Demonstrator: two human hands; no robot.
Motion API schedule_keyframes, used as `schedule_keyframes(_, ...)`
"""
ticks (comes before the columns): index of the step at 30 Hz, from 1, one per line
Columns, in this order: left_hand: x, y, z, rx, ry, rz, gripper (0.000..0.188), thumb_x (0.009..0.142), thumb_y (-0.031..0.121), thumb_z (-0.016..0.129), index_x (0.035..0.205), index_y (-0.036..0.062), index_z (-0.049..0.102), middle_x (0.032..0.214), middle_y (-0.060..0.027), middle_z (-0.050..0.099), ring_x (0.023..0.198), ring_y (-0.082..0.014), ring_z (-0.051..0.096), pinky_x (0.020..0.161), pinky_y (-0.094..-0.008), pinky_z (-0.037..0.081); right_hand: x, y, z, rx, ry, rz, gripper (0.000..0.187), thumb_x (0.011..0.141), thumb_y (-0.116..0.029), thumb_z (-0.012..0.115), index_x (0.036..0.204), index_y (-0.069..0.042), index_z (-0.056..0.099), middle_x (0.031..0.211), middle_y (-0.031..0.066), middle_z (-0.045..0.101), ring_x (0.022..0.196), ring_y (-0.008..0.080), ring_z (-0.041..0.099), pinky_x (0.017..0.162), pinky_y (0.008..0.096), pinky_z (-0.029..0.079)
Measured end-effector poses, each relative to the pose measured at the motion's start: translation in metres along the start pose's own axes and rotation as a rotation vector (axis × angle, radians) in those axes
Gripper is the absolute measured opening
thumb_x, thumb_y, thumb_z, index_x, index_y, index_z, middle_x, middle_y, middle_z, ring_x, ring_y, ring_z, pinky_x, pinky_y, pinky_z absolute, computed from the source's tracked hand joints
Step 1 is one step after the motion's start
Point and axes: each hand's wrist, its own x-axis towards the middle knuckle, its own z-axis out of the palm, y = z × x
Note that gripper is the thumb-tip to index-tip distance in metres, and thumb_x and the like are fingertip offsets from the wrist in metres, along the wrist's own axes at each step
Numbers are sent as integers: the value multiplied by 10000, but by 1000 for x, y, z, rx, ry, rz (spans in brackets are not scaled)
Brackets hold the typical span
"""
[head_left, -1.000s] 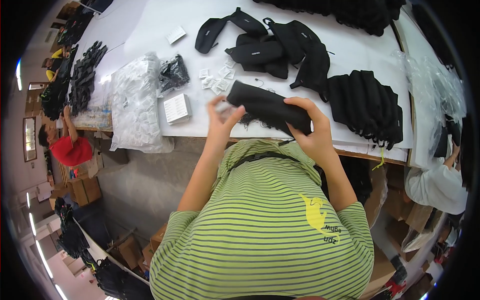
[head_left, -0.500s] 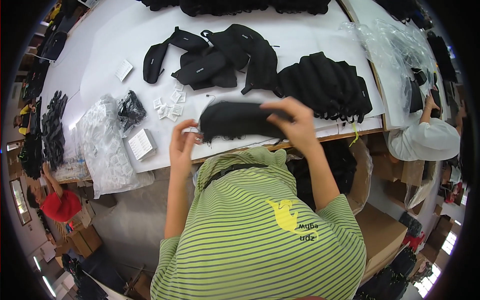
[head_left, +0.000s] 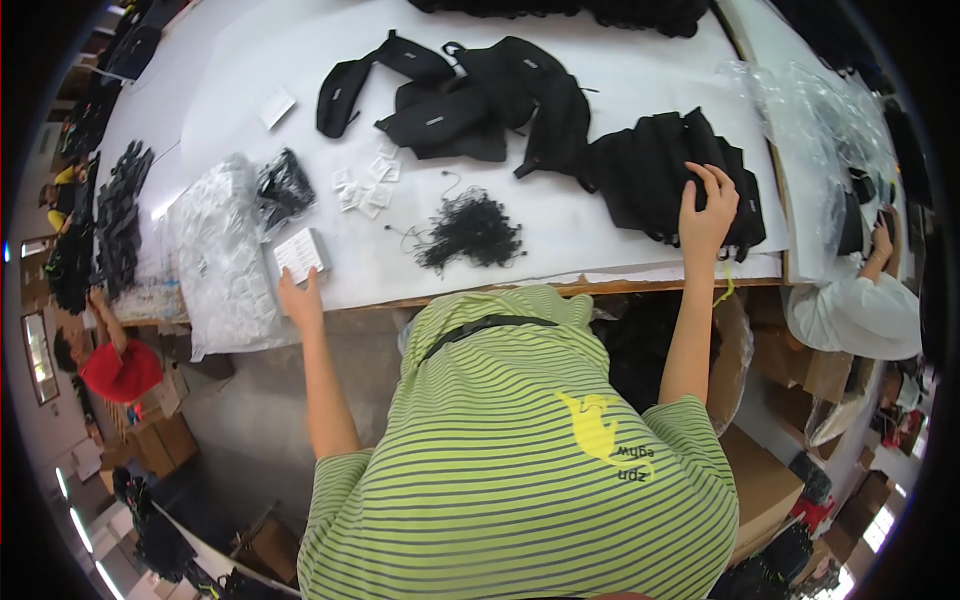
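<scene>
At the table's near left, my left hand [head_left: 302, 298] reaches the near edge of a stack of white printed cards [head_left: 301, 255], thumb and fingers apart against it. My right hand [head_left: 709, 205] is over a row of black fabric pouches [head_left: 650, 170] at the right, fingers spread and bent, fingertips at the pouches; it seems to hold nothing. Between the hands lies a tangled heap of thin black cords [head_left: 468, 230]. Small white packets [head_left: 365, 190] are scattered beyond it, left of centre. Several black belt bags [head_left: 440, 120] lie loosely overlapped farther back.
A clear plastic bag of white packets [head_left: 222, 260] hangs slightly over the left front edge, beside a small bag of black pieces [head_left: 285, 187]. Clear plastic [head_left: 810, 150] lies on the right. Co-workers in red [head_left: 122, 371] and white [head_left: 855, 315] are at either side.
The black pouch between my hands has left the middle, uncovering the cord heap. My left hand has moved left to the cards, my right hand right to the pouch row. The view has shifted.
</scene>
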Motion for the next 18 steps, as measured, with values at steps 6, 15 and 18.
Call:
schedule_keyframes(6, 3, 23, -16, 198, 156, -54, 723, 741, 380, 739, 1295, -4, 478, 1198, -203, 505, 1116, -372, 473, 943, -459, 392, -70, -83, 64, 536, -803, -17, 162, 765, -103, 658, 923, -121, 628, 856, 58, 577, 812, 229, 571, 713, 341, 459)
schedule_keyframes(15, 19, -1, -4, 136, 6, -210, 733, 684, 416, 774, 1286, 87, 518, 1187, -160, 469, 1120, -365, 446, 941, -467, 394, -130, -104, 123, 452, -763, -125, 147, 741, -134, 693, 845, -89, 600, 783, 58, 547, 794, 245, 571, 670, 376, 462)
schedule_keyframes(18, 23, -5, -2, 128, -13, -198, 723, 683, 418, 774, 1285, 106, 522, 1193, -159, 466, 1130, -364, 444, 950, -468, 389, -127, -93, 125, 410, -814, -178, 130, 734, -122, 695, 807, -77, 598, 846, 83, 590, 861, 276, 591, 714, 407, 485)
